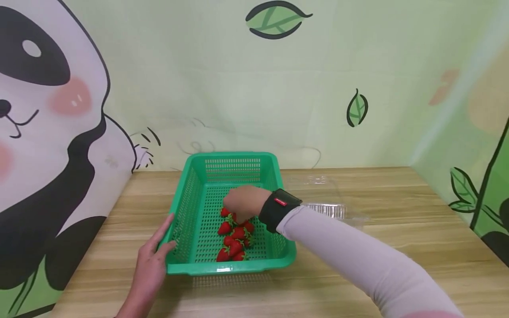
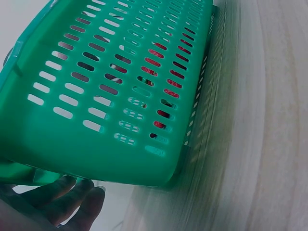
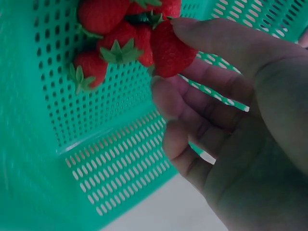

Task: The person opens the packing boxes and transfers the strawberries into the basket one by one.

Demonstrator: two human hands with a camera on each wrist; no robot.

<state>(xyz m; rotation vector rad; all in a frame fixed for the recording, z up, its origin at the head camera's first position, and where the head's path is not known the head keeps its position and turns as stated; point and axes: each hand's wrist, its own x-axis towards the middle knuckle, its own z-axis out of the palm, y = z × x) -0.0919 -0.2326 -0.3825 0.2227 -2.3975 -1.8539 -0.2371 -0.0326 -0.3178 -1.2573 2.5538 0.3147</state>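
A green plastic basket (image 1: 230, 267) with slotted walls stands on the table, several red strawberries (image 1: 235, 247) with green leaves lying along its floor. My right hand (image 1: 245, 202) reaches inside, over the far end of the berries. The right wrist view shows its thumb and fingers pinching one strawberry (image 3: 172, 50), right beside other strawberries (image 3: 121, 45). At the basket's near left corner, my left hand (image 1: 152, 258) holds the rim, the thumb over the edge. Bent fingers (image 2: 89, 204) of that hand show close against the basket in the left wrist view.
A clear plastic container (image 1: 328, 210) with its lid raised stands right of the basket, partly behind my right forearm. The wooden table (image 1: 417, 221) extends to the right. Behind it hangs a printed backdrop (image 1: 222, 88) with a panda and leaves.
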